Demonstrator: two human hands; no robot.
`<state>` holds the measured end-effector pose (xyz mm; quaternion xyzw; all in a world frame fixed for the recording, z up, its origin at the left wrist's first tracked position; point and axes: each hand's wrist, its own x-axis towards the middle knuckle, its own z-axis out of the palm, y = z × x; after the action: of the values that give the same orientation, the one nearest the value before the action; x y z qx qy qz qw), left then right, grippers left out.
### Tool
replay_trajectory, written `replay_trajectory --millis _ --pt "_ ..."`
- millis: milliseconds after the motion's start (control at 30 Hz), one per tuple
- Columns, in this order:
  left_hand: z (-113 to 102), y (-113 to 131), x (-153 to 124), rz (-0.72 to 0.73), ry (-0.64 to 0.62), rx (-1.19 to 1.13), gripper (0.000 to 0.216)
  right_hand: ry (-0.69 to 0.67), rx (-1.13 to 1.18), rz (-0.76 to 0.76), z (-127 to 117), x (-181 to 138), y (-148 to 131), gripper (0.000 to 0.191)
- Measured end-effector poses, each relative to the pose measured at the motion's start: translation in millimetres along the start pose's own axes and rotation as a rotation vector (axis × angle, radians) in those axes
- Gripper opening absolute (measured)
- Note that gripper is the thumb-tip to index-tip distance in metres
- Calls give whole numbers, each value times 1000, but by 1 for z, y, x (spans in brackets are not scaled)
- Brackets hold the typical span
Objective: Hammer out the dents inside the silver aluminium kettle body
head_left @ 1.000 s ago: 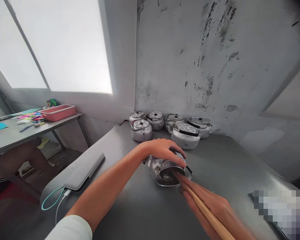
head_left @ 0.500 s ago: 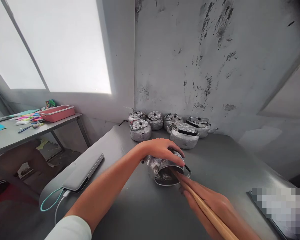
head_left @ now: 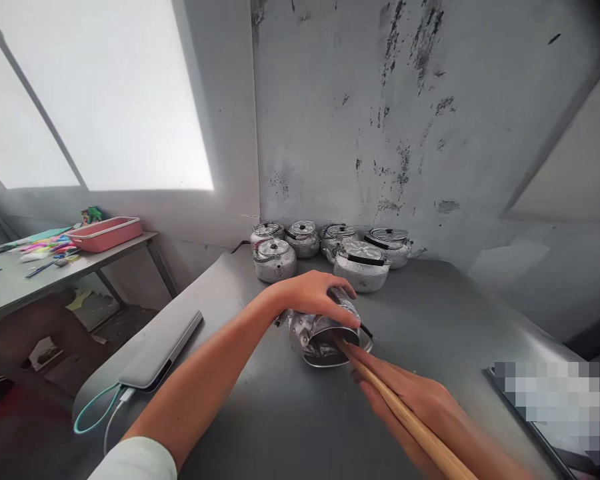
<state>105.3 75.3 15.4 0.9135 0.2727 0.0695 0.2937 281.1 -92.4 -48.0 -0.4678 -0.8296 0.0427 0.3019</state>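
A small silver metal kettle (head_left: 299,333) lies tipped on the grey table, its round mouth turned toward me. My left hand (head_left: 316,295) is closed over its upper side, thumb near the rim. In my right hand (head_left: 420,397) is a long pale wooden stick (head_left: 405,417), gripped near its far part. The stick's far end goes into the kettle's mouth, so its tip is hidden. A dark handle part shows at the kettle's right.
Several silver kettles (head_left: 276,263) stand at the table's back by the stained wall. A power bank (head_left: 155,363) with cables lies left. At right is a dark-edged, pixelated object (head_left: 510,413). A pink basket (head_left: 110,237) sits on another table; a person's leg shows beneath.
The whole view has shifted slightly, so things appear a little further left. Both hands keep their hold on the kettle and stick, with the stick still inside the mouth.
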Motion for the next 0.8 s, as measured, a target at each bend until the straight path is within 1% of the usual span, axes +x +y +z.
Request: replay_trajectory --millis 167,367,567,733,800 --pt "-1 2 -2 -67 -1 13 69 65 -13 -49 10 0 5 41" --pt "-2 6 -6 -89 -30 12 73 -28 6 29 19 -5 14 44" --pt "0 7 -6 -44 -97 94 86 -41 11 54 19 -6 11 44" --pt "0 4 -4 -31 -63 126 74 4 -10 23 24 -11 15 46" --pt "0 3 -3 -23 -58 127 71 -2 -17 14 26 -12 17 47"
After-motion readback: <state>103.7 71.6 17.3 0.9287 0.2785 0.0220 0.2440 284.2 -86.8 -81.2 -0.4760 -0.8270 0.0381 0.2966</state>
